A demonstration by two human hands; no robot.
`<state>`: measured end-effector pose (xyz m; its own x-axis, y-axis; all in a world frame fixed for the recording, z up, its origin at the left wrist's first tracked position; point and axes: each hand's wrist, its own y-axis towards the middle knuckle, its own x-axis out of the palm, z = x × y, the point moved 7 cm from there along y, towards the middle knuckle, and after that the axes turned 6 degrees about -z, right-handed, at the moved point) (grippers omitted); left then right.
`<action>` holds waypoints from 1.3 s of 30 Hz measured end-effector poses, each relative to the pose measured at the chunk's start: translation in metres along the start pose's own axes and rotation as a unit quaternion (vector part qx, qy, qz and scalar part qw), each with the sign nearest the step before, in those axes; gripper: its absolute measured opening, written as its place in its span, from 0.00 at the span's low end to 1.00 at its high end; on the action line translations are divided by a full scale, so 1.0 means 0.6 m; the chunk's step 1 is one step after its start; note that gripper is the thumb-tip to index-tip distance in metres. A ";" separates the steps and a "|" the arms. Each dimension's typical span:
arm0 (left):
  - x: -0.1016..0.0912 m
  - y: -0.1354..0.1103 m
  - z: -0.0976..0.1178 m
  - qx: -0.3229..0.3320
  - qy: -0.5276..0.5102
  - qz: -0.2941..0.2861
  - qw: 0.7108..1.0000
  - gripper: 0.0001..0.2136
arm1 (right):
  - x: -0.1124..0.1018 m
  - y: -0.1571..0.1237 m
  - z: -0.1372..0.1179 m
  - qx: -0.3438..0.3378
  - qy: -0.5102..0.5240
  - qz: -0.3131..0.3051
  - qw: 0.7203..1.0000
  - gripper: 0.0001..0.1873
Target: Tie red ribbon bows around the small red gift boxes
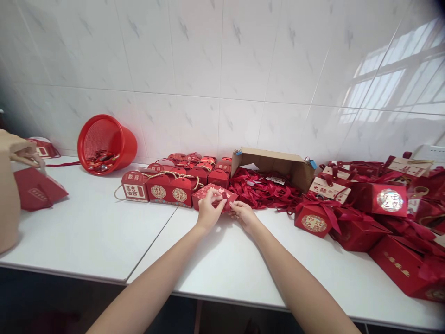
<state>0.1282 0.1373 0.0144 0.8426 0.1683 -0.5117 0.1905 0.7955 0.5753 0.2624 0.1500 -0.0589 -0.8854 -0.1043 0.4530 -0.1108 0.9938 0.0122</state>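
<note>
- Left hand (208,213): grip pinched together on red box (225,193).
- Right hand (244,215): grip pinched on same box's right edge.
- Box: low over table (239,264), between ribbon heap (255,191) and rope-handled boxes (170,188).

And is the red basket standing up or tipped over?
Tipped over. The red basket lies on its side on the white table, its mouth turned sideways, not up, with small things inside.
</note>
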 end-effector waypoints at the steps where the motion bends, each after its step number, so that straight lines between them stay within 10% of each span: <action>1: 0.001 -0.001 0.005 0.005 0.010 -0.008 1.000 0.05 | 0.001 0.000 0.000 0.000 -0.003 -0.005 1.000 0.17; 39: 0.019 -0.012 0.029 0.055 0.189 -0.082 0.977 0.09 | 0.001 -0.002 -0.003 0.000 0.008 -0.010 1.000 0.10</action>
<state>0.1449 0.1232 0.0153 0.5540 0.2633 -0.7898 0.3781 0.7656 0.5205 0.2631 0.1486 -0.0571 -0.8760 -0.1240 0.4661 -0.1292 0.9914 0.0211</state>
